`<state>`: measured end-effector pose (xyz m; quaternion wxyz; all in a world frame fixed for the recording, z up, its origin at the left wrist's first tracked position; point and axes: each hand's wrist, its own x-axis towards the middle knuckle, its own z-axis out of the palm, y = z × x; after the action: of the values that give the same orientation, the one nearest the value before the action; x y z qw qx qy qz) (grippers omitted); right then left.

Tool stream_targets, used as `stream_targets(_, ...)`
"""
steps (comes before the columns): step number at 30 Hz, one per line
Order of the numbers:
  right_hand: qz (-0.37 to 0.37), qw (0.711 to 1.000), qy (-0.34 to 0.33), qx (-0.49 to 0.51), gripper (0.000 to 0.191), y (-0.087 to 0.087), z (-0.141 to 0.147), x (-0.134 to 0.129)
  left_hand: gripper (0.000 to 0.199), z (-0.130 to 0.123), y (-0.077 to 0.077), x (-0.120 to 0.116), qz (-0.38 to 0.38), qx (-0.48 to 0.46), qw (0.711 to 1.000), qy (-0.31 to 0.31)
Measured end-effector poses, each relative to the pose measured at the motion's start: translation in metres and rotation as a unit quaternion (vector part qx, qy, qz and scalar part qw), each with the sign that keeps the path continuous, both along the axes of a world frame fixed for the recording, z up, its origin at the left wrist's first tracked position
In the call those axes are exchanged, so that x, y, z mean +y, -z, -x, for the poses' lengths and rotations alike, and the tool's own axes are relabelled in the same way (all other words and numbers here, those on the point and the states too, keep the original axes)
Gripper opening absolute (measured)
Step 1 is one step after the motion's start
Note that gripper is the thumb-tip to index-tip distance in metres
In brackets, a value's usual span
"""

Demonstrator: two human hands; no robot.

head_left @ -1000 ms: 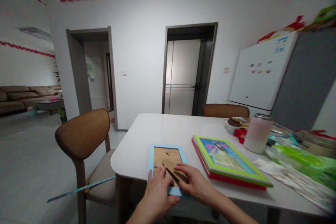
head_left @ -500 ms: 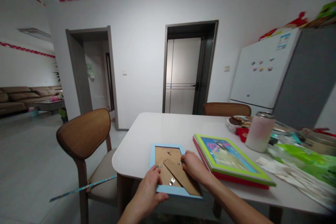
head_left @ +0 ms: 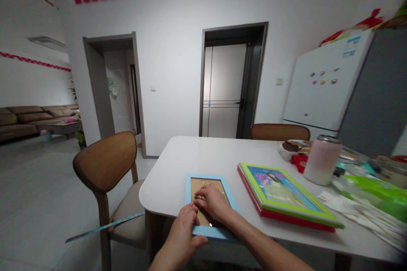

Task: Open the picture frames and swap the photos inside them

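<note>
A light blue picture frame (head_left: 188, 186) lies back side up at the near edge of the white table, its brown backing board (head_left: 216, 183) showing metal clips. My left hand (head_left: 184, 228) grips the frame's lower left side, fingertips on the backing's edge and thumb at the bottom border. Bent fingers of my right hand (head_left: 211, 202) press on the backing near its left side, close to the left fingertips; whether they pinch a clip is hidden. To the right, a green picture frame (head_left: 286, 190) with a picture rests on a red frame (head_left: 295, 221).
The white table (head_left: 190, 152) holds a pink-white bottle (head_left: 322, 161), a green plastic package (head_left: 375, 194) and white gloves or cloth (head_left: 349, 209) at right. A wooden chair (head_left: 106, 163) with a patterned strip (head_left: 104, 228) stands left; another chair (head_left: 280, 131) is behind.
My right hand has moved left from the frame's right side, across the backing, to beside my left hand. My left hand keeps its place on the frame. The view has shifted slightly.
</note>
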<state>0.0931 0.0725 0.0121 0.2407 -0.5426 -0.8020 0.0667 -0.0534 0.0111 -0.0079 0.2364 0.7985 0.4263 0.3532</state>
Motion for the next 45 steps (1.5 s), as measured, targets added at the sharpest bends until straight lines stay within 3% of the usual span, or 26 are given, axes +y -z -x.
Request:
stream_targets(6, 0.000, 0.999, 0.031, 0.008, 0.019, 0.000, 0.014, 0.005, 0.034, 0.000, 0.001, 0.001, -0.003, 0.003, 1.000, -0.001)
stream_targets(13, -0.016, 0.999, 0.031, 0.036, 0.028, 0.000, -0.003, 0.009, 0.036, -0.001, -0.001, 0.001, 0.015, -0.005, 1.000, -0.006)
stream_targets(17, -0.021, 0.996, 0.047, 0.074, 0.032, -0.009, -0.034, -0.007, 0.034, 0.000, 0.002, 0.004, 0.019, -0.016, 1.000, -0.003)
stream_targets(20, 0.017, 0.999, 0.044, 0.015, 0.032, -0.011, -0.050, -0.028, 0.032, -0.002, 0.004, 0.006, 0.011, -0.023, 1.000, 0.000)
stream_targets(24, 0.021, 0.999, 0.042, -0.021, 0.034, -0.007, -0.050, -0.042, 0.033, -0.005, 0.003, 0.006, 0.026, -0.024, 0.999, -0.010)
stream_targets(27, 0.015, 0.997, 0.071, 0.011, 0.037, -0.013, -0.048, -0.039, 0.049, -0.009, 0.000, 0.008, 0.051, -0.033, 0.998, -0.017)
stream_targets(30, 0.007, 0.997, 0.080, 0.018, 0.033, -0.028, -0.044, -0.037, 0.058, -0.013, -0.004, 0.012, 0.066, -0.096, 0.992, -0.052)
stream_targets(33, -0.002, 0.998, 0.062, 0.033, 0.030, -0.043, -0.031, -0.043, 0.044, -0.012, -0.009, 0.022, 0.081, -0.233, 0.964, -0.102)
stream_targets(36, -0.009, 0.997, 0.020, 0.069, 0.031, -0.049, -0.015, -0.048, 0.032, 0.002, -0.010, 0.037, 0.113, -0.349, 0.921, -0.129)
stream_targets(39, -0.008, 0.995, 0.014, 0.099, 0.036, -0.044, -0.016, -0.046, 0.033, 0.031, -0.009, 0.053, 0.144, -0.371, 0.904, -0.157)
stream_targets(45, 0.019, 0.989, 0.142, -0.026, 0.040, -0.009, -0.062, -0.034, 0.031, 0.087, -0.002, 0.067, 0.179, -0.335, 0.901, -0.209)
